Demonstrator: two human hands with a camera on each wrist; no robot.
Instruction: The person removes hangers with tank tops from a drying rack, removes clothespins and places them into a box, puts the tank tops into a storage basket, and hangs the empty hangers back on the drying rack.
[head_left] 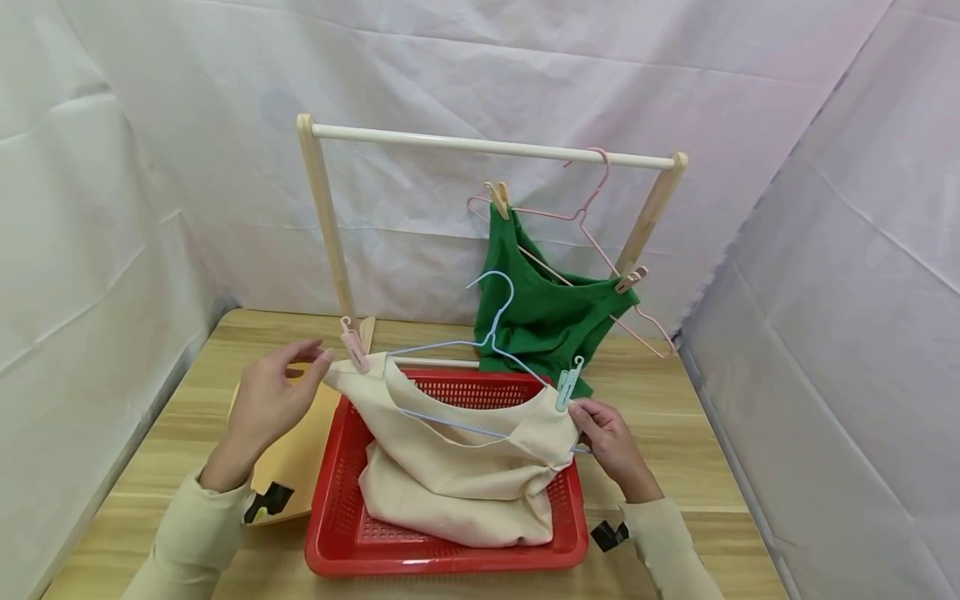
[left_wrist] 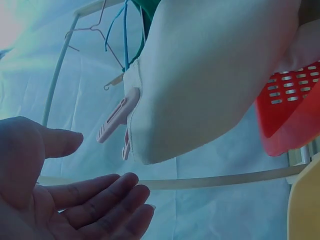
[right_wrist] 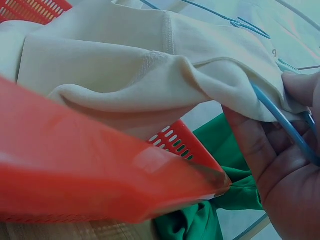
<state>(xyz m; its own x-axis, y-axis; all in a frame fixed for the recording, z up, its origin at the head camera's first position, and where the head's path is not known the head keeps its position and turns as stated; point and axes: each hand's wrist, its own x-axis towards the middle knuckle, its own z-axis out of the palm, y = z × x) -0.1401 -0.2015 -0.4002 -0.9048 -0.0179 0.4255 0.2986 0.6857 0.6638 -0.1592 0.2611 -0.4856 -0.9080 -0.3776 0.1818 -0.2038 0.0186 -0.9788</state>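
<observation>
A cream sleeveless top [head_left: 450, 475] on a blue hanger [head_left: 492, 336] lies over a red basket [head_left: 324, 508]. A pink clothes peg [head_left: 356, 348] clips its left shoulder, and a mint-green peg [head_left: 567, 390] clips its right one. My left hand [head_left: 266, 400] is beside the pink peg with fingers spread; the left wrist view shows it apart from the peg [left_wrist: 119, 114], holding nothing. At the other shoulder, just below the mint peg, my right hand [head_left: 611, 446] pinches the cloth between thumb and fingers. The hanger's blue end [right_wrist: 280, 117] crosses the palm there.
Behind the basket stands a drying rack with a white rail [head_left: 465, 143]. A green top [head_left: 540, 308], pegged to a pink hanger [head_left: 582, 214], hangs from its right side. A yellow-orange board or tray [head_left: 300, 467] lies left of the basket on the wooden table [head_left: 667, 408].
</observation>
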